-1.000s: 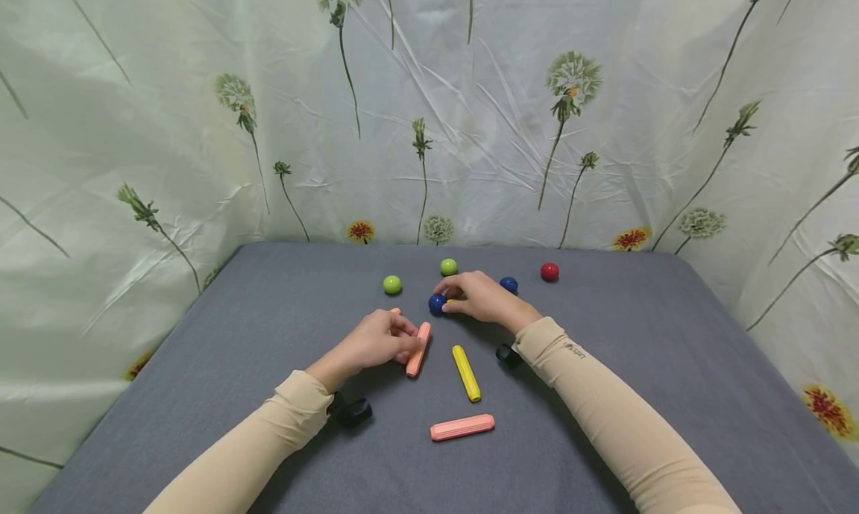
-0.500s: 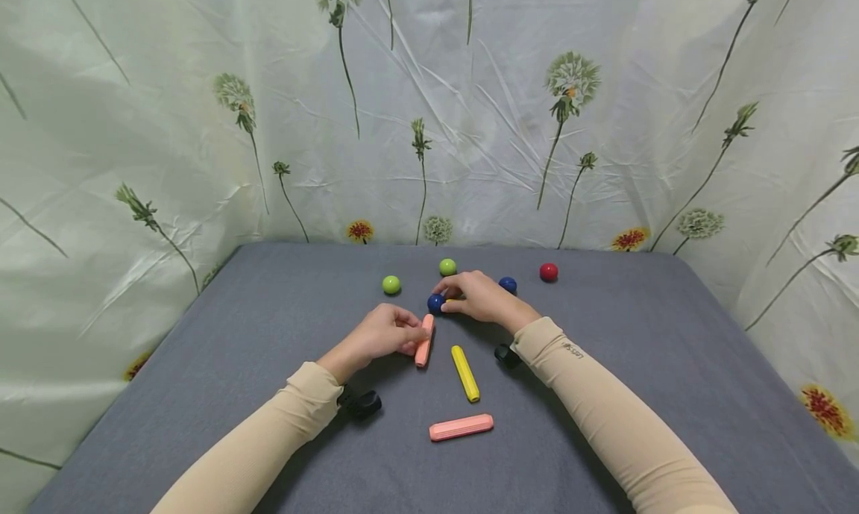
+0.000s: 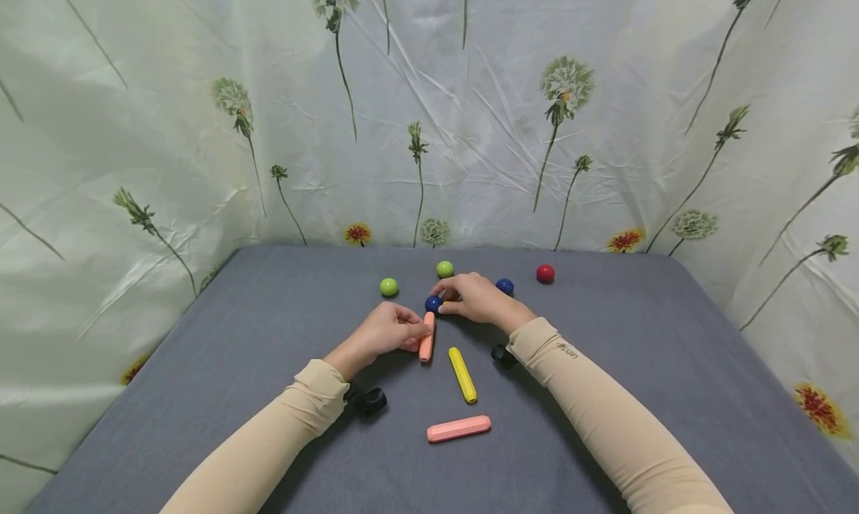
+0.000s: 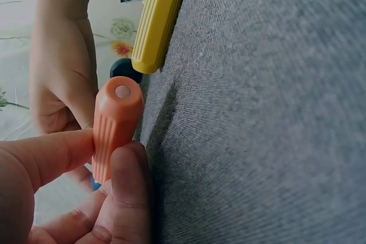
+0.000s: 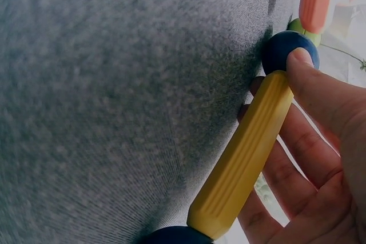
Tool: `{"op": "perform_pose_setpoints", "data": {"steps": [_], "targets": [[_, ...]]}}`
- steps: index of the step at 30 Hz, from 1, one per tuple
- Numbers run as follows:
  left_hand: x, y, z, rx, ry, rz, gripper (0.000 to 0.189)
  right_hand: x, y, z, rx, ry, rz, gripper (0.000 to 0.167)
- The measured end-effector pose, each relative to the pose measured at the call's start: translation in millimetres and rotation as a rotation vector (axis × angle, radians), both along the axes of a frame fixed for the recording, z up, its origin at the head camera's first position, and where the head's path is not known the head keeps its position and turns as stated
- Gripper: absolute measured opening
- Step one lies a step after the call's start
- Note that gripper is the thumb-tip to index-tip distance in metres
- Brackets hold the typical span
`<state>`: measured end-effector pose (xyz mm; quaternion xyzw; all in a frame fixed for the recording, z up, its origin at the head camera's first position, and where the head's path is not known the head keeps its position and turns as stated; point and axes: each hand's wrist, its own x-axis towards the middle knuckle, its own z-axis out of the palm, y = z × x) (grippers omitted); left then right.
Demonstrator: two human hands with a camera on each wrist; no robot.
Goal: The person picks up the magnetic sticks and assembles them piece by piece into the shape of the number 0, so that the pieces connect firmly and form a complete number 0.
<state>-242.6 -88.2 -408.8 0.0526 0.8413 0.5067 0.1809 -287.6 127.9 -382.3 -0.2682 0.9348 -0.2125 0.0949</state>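
Observation:
My left hand pinches a salmon-coloured ridged rod between thumb and fingers. In the left wrist view the rod's near end shows a round metallic-looking disc. My right hand holds a blue ball, its thumb pressed on the ball. A yellow ridged rod runs from that ball to a second blue ball, which the head view shows beyond the right wrist. The salmon rod's far end is close to the held ball; whether they touch I cannot tell.
A loose yellow rod and another salmon rod lie nearer on the grey cloth. Two green balls, one left and one further back, sit beyond the hands. A red ball rests at the back right.
My left hand has moved right and slightly away with its salmon rod, toward the blue ball. A second salmon tip seen behind it earlier no longer shows. My right hand stays almost still.

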Motion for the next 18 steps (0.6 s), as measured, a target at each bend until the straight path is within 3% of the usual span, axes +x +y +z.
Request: {"op": "perform_pose_setpoints", "data": {"steps": [18], "targets": [[-2.8,4.4,1.2,-0.018,-0.012,0.017,0.023,-0.4,-2.2,1.7,0.034,-0.008,0.008,0.032]]}}
